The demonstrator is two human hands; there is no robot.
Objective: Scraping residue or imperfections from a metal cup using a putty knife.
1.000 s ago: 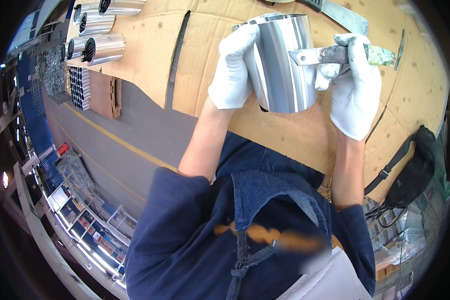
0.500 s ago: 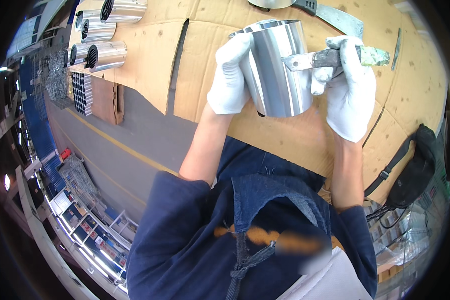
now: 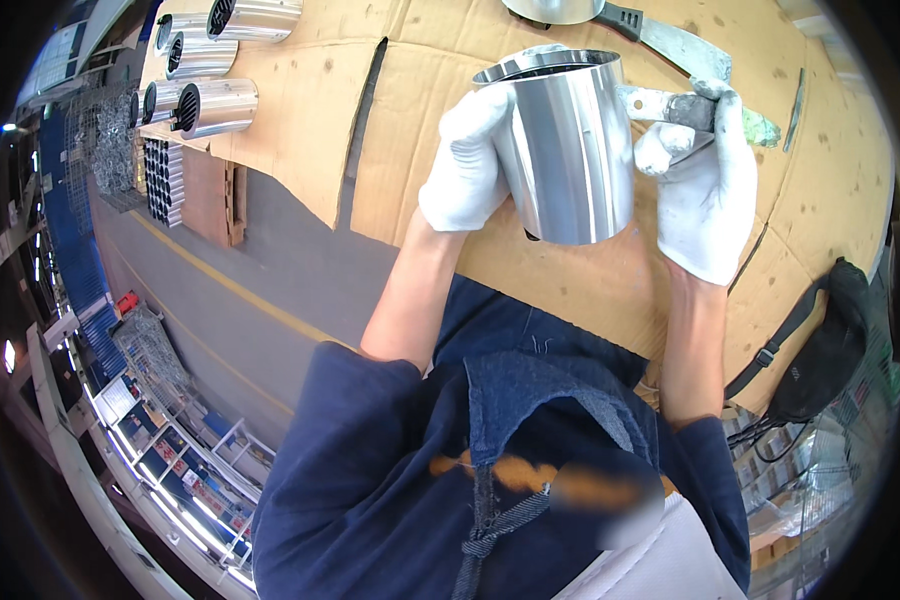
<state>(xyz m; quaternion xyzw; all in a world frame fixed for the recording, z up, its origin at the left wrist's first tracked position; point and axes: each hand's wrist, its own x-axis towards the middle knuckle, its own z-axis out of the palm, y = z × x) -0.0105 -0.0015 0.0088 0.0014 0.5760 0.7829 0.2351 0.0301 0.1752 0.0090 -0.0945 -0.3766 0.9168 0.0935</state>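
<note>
My left hand, in a white glove, grips a shiny metal cylinder from its left side. The cylinder stands nearly upright above the cardboard, its dark open top tilted slightly into view. In my gloved right hand is a knife with a flat holed blade, a dark wrapped handle and a greenish end. Its blade points left at the cylinder's upper right edge. The blade tip is hidden behind the cylinder, and I cannot tell whether it touches.
Cardboard covers the table. Several metal cylinders lie at the far left. A wide-bladed tool lies beside another metal cylinder at the far edge. A black bag sits at the right.
The cylinder has come slightly nearer and to the right. The knife blade, earlier across the cylinder's front, now passes behind its right edge.
</note>
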